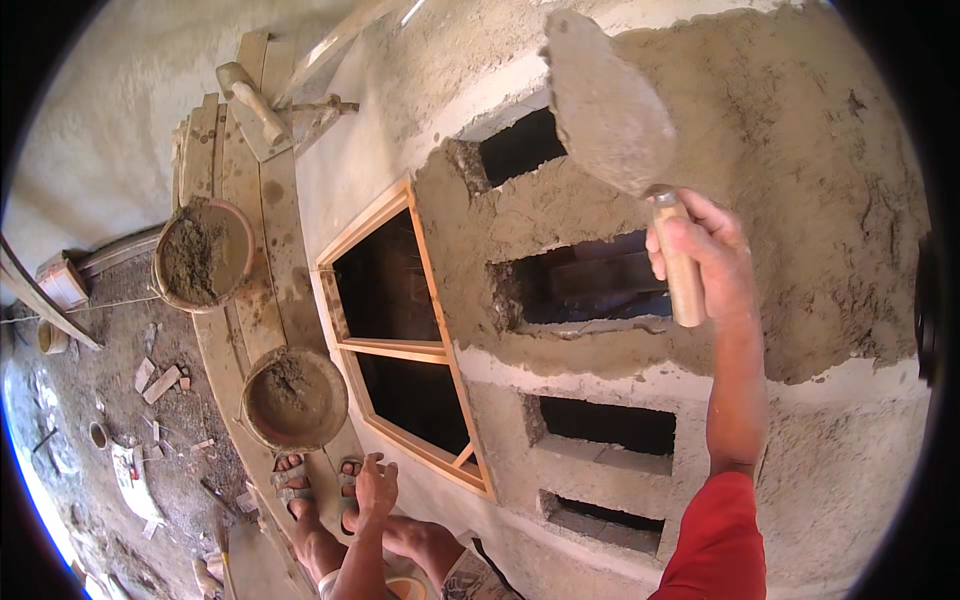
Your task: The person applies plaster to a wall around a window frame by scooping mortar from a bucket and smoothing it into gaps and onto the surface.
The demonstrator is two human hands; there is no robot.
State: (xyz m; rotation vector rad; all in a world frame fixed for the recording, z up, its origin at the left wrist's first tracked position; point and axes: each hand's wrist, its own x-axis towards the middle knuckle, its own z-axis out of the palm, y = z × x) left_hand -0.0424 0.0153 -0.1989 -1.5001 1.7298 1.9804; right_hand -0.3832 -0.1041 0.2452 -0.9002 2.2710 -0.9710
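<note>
My right hand [705,250] grips the wooden handle of a mortar-smeared trowel [610,100], its blade raised against the plastered wall [790,180] beside a rectangular opening [520,140]. A second opening [580,275] lies behind the hand. My left hand [375,485] hangs at the lower middle above my sandalled feet, empty, with loosely bent fingers apart. Just up and left of it is a bucket [325,410] with mortar inside. Another mortar bucket [238,250] stands farther up on the wooden planks [255,170].
A wooden window frame [395,348] sits in the wall at centre. More openings [605,425] are lower right. A mallet-like tool [260,110] lies on the upper planks. Below the planks, the debris-strewn floor [110,390] holds broken pieces, a small container [52,338] and curved boards [60,310].
</note>
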